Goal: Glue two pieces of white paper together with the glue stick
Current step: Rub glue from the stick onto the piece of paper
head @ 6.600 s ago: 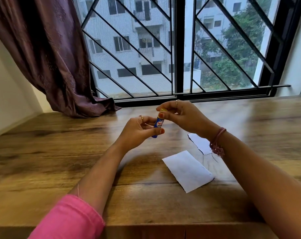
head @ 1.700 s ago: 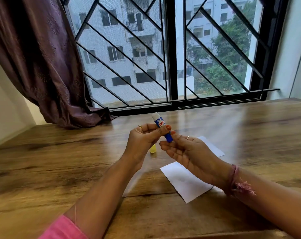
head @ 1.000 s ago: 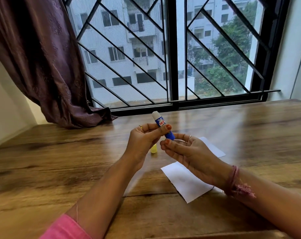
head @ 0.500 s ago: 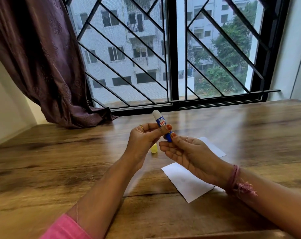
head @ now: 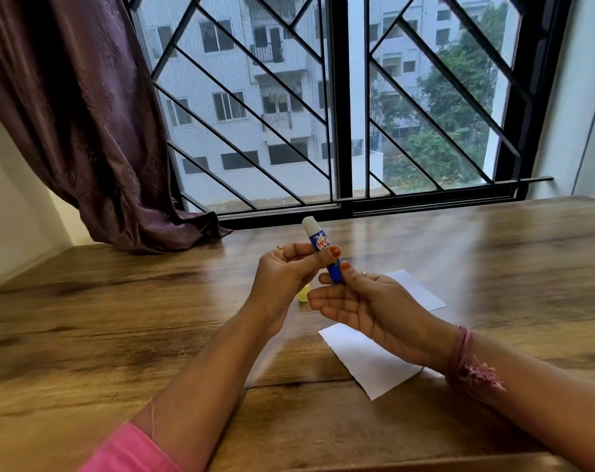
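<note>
A blue glue stick (head: 321, 245) is held tilted above the wooden table, uncapped, with white glue showing at its top end. My left hand (head: 286, 277) grips its middle between thumb and fingers. My right hand (head: 360, 301) pinches the bottom end with thumb and forefinger, palm turned up. Two pieces of white paper lie on the table: the near piece (head: 364, 362) lies under my right wrist, and the far piece (head: 418, 291) shows partly behind my right hand. The yellow cap (head: 303, 297) stands on the table just behind my left hand, mostly hidden.
The wooden table (head: 119, 318) runs up to a barred window (head: 340, 114). A dark purple curtain (head: 85, 131) hangs at the far left, its hem resting on the table's back edge. A white wall (head: 3, 216) borders the left side.
The cap has come off since 6.6 s ago and now stands on the table. Over the last second my right fingers shift at the stick's base while the white glue stands slightly higher.
</note>
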Tool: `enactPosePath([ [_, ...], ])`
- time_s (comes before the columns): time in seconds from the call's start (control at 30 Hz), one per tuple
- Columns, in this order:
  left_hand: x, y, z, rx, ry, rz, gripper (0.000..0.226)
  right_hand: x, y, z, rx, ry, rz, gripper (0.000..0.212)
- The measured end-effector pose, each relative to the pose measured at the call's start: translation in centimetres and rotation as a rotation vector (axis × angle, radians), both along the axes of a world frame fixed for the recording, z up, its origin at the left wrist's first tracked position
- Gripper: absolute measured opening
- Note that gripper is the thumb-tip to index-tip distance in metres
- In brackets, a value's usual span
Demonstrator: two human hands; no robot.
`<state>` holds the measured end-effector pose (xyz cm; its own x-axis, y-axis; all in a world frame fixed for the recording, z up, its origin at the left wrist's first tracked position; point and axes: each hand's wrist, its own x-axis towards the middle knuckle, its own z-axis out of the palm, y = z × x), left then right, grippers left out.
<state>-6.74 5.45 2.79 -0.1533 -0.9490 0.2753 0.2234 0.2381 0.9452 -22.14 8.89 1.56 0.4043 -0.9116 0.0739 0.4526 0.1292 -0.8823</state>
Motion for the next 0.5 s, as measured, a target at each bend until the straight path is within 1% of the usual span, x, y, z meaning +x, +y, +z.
enactPosePath([
  [0.03, 0.02, 0.01, -0.01, -0.003, -0.005, 0.005, 0.046, -0.05, 0.00, 0.00, -0.001, -0.005, -0.004, 0.040],
  [0.13, 0.09, -0.01, -0.05, -0.003, 0.002, 0.003, 0.035, -0.21, -0.05, 0.06, -0.018, -0.024, -0.039, 0.040],
  [0.23, -0.05, -0.08, -0.29, -0.006, -0.004, 0.004, 0.041, -0.38, -0.15, 0.12, -0.056, -0.045, -0.092, 0.052],
  [0.3, -0.17, -0.08, -0.39, -0.003, 0.000, -0.005, 0.043, -0.48, -0.24, 0.19, -0.078, -0.065, -0.120, 0.055],
  [0.37, -0.28, -0.05, -0.46, -0.004, 0.018, -0.035, 0.041, -0.66, -0.29, 0.27, -0.103, -0.059, -0.142, 0.055],
  [0.5, -0.26, -0.01, -0.52, -0.030, 0.008, -0.099, 0.027, -0.85, -0.43, 0.27, -0.146, -0.035, -0.133, 0.048],
])
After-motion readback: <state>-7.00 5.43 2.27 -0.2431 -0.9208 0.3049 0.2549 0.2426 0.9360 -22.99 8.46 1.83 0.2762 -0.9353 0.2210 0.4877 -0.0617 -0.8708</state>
